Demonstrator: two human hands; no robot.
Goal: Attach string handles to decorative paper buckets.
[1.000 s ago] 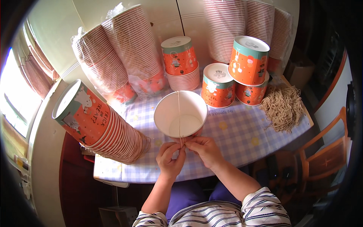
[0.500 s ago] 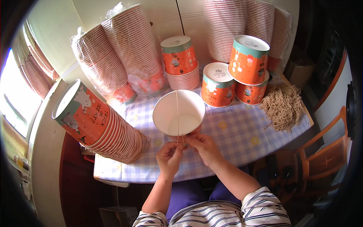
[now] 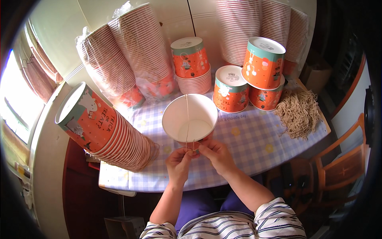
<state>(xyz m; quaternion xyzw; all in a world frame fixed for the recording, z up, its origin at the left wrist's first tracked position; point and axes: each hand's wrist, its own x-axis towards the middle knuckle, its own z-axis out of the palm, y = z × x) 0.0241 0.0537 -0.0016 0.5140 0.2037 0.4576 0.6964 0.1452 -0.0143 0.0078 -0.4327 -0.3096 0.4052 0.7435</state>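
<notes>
An orange paper bucket (image 3: 172,118) with a white inside stands mouth up on the table before me. A thin tan string (image 3: 187,119) runs across its mouth and down its near side. At that near side my left hand (image 3: 179,164) pinches the string between thumb and fingers. Close beside it, my right hand (image 3: 217,157) is also closed in a pinch on the string, its fingers against the bucket's near wall. Where the string meets the bucket wall is partly hidden by my fingers.
A tall stack of upturned orange buckets (image 3: 109,129) leans at the left. Loose tan strings (image 3: 297,113) lie heaped at the right. More upturned buckets (image 3: 230,95) and plastic-wrapped bucket stacks (image 3: 139,47) stand behind on the checked tablecloth (image 3: 254,145). A wooden chair (image 3: 340,165) stands right.
My fingers have shifted slightly on the string at the bucket's near side, the right hand's fingertips drawing in a little. The bucket stays in place.
</notes>
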